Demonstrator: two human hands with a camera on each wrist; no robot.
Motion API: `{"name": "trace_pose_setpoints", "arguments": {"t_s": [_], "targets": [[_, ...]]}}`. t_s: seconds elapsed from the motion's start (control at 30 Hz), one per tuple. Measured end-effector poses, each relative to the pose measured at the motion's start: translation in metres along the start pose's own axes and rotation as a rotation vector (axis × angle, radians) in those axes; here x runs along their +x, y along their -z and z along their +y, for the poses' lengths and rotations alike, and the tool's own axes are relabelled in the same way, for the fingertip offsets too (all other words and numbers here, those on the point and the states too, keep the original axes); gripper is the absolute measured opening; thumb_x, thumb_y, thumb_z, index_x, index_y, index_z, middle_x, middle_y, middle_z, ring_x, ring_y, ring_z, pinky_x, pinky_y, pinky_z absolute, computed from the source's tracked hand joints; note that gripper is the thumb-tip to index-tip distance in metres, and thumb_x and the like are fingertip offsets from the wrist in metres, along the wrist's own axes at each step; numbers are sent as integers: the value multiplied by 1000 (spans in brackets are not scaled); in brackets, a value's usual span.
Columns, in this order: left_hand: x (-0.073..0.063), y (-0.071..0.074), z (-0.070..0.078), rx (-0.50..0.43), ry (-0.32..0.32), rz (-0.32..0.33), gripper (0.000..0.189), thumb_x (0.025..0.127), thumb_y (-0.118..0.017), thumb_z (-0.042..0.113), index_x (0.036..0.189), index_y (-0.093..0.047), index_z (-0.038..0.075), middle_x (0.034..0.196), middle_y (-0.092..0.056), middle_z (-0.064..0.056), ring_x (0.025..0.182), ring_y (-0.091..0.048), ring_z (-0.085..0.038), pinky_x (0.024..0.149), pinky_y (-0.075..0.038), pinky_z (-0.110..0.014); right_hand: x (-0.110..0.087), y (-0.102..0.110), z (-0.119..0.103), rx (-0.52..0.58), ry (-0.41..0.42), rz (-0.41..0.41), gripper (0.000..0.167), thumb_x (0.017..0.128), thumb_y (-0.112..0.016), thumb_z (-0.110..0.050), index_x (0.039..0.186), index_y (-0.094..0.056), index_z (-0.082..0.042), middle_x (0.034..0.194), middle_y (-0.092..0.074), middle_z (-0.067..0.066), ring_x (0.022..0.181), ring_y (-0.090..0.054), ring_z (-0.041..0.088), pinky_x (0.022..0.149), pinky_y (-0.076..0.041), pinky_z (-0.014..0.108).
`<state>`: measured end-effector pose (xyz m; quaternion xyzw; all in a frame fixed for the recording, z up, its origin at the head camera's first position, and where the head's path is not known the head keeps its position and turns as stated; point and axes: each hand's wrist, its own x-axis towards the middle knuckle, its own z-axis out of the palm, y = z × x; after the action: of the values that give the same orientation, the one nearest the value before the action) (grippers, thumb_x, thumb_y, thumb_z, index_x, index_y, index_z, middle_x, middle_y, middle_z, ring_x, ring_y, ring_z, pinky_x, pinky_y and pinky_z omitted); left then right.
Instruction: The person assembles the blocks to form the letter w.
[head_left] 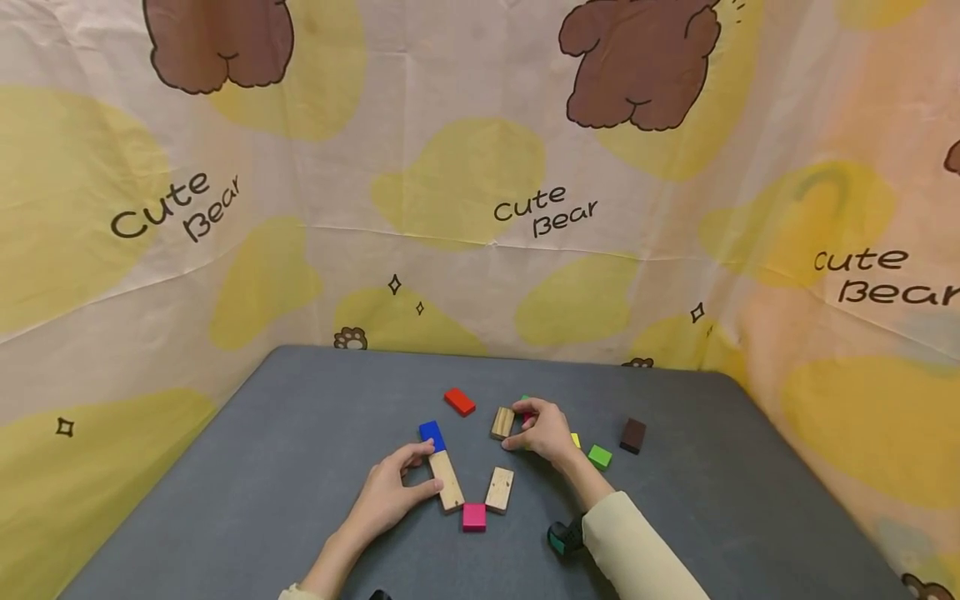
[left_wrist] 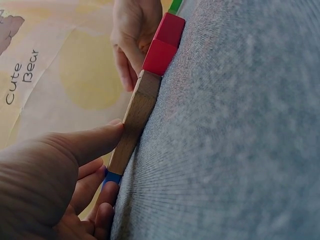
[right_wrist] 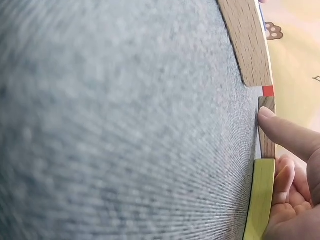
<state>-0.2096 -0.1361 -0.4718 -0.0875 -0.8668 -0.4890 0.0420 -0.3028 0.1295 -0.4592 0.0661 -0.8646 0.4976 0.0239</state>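
Observation:
On the grey table, a blue block (head_left: 432,435) and a pale wooden block (head_left: 447,482) lie end to end. My left hand (head_left: 390,492) is beside them, thumb against the wooden block (left_wrist: 134,122) and a finger at the blue block. A pink block (head_left: 474,517) touches the wooden block's near end, and a second pale wooden block (head_left: 498,489) slants away from its other side. Farther off, my right hand (head_left: 546,431) pinches a striped wooden block (head_left: 502,423) between thumb and index finger. In the right wrist view the thumb presses its edge, with a yellow-green block (right_wrist: 261,197) alongside.
A red block (head_left: 460,402) lies at the back. Right of the right hand are a yellow block (head_left: 575,440), a green block (head_left: 600,457) and a dark brown block (head_left: 633,436). Another pink block is partly hidden under that hand. A printed cloth (head_left: 450,200) hangs behind the table.

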Motion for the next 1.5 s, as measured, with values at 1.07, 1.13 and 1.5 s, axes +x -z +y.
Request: {"name": "trace_pose_setpoints", "arguments": {"t_s": [1.07,1.13,1.5], "targets": [[-3,0,1,17,-5,10,54,81,-83,27,128,-64,10,125,-64,-4,114,-58,-26,98,-43,-51,3,3,7,141,7,-24,57,65,-91,-4,117,-68,-8,104,-61,11,72,-47,19,55,-36,26],[-3,1,1,19,-7,9,54,81,-83,27,129,-64,10,125,-64,-3,114,-58,-26,98,-43,-50,4,4,8,146,-2,-24,56,66,-91,-5,117,-68,-9,98,-60,11,73,-48,19,55,-37,27],[-2,1,-1,14,-3,11,56,81,-83,28,130,-63,10,125,-64,-4,115,-57,-26,99,-43,-51,8,27,11,209,-22,-111,57,69,-90,-10,121,-67,-8,104,-62,15,81,-53,23,62,-41,31]]}}
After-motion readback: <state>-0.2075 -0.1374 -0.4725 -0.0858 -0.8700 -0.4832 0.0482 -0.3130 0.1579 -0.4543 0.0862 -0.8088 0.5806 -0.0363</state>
